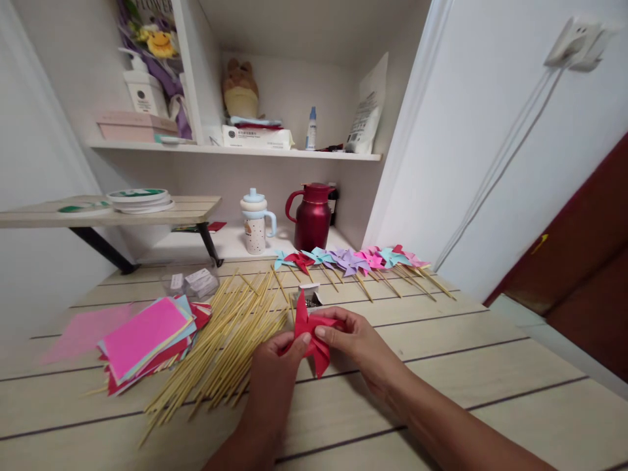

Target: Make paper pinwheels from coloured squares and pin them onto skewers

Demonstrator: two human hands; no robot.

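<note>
A red paper pinwheel [320, 356] is held up over the table between both hands. My left hand [279, 360] pinches its left side with thumb and fingers, the thumb close to the centre. On the right, my right hand [353, 333] grips another blade, its thumb on the front and fingers behind. Just behind the pinwheel sits a small open box [310, 290] with tiny dark metallic pieces, partly covered by the paper. Many thin wooden sticks [220, 347] lie in a loose pile left of my left hand.
Coloured paper sheets [147, 333] are stacked at the left beside a clear plastic bag [199, 282]. Finished pinwheels on sticks [349, 261] line the back right. A red thermos jug [314, 216] and a cup [255, 226] stand behind. A raised wooden shelf [196, 208] overhangs the back left.
</note>
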